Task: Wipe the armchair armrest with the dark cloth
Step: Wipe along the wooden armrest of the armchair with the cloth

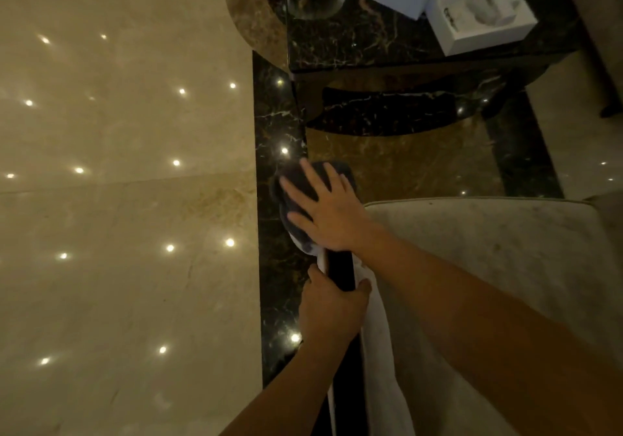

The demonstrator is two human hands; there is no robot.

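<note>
Armrest (341, 272) runs dark along the armchair's (478, 253) left edge. Your right hand (328, 211) presses the dark cloth (305, 187) flat on its front end, fingers (312, 174) spread open; your left hand (332, 310) grips the armrest behind. Overhanging cloth could slip off the end if you push forward.

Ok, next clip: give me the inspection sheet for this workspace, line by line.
Surface: dark armrest, narrow, running away from the camera beside the pale seat cushion.
Job's things: dark cloth spread over the armrest's far end.
Clutter: two white boxes on the black marble table.
Grippers: right hand flat on the cloth, fingers spread; left hand gripping the armrest nearer the camera.
Cables: nothing seen.
Surroundings: glossy beige floor with dark marble border, reflecting ceiling lights.
</note>
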